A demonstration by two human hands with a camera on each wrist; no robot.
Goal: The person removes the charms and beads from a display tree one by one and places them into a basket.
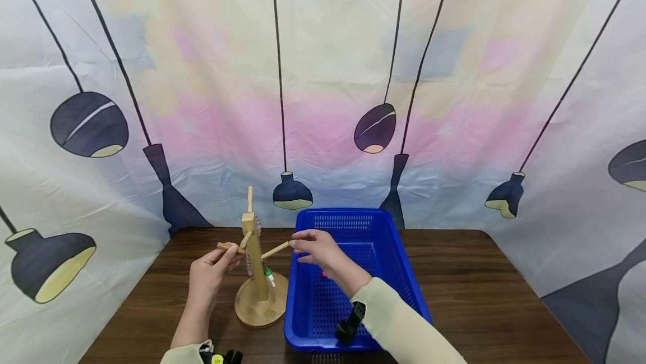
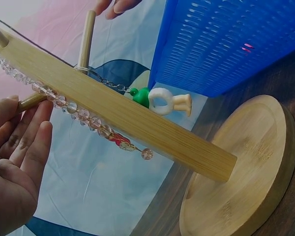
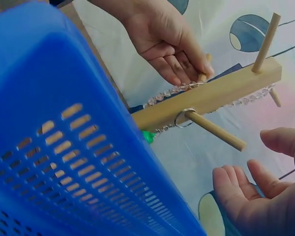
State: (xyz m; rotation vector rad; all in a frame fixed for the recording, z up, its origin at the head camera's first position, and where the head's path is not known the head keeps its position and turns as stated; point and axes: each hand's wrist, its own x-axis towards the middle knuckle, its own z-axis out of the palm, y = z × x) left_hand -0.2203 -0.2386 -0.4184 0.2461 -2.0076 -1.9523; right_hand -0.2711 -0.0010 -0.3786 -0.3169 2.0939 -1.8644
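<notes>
A wooden peg stand point(image 1: 261, 280) rises from a round base point(image 1: 259, 310) left of the basket. My left hand point(image 1: 209, 271) pinches one side peg point(image 2: 32, 102) between thumb and fingers. A strand of clear beads with a red charm point(image 2: 83, 115) hangs along the post beside that hand. On the opposite peg point(image 3: 216, 130), near the post, sits the metal ring of a keychain point(image 2: 161, 101) with green, white and cream parts. My right hand point(image 1: 320, 252), fingers relaxed and holding nothing, is just off that peg's tip. Another clear bead strand point(image 3: 250, 98) hangs higher up.
A blue plastic basket point(image 1: 409, 291) with slotted walls stands right of the stand, under my right forearm. A small pink-red item point(image 1: 324, 274) lies inside it. The brown wooden table point(image 1: 469, 296) ends at a patterned cloth backdrop point(image 1: 333, 72).
</notes>
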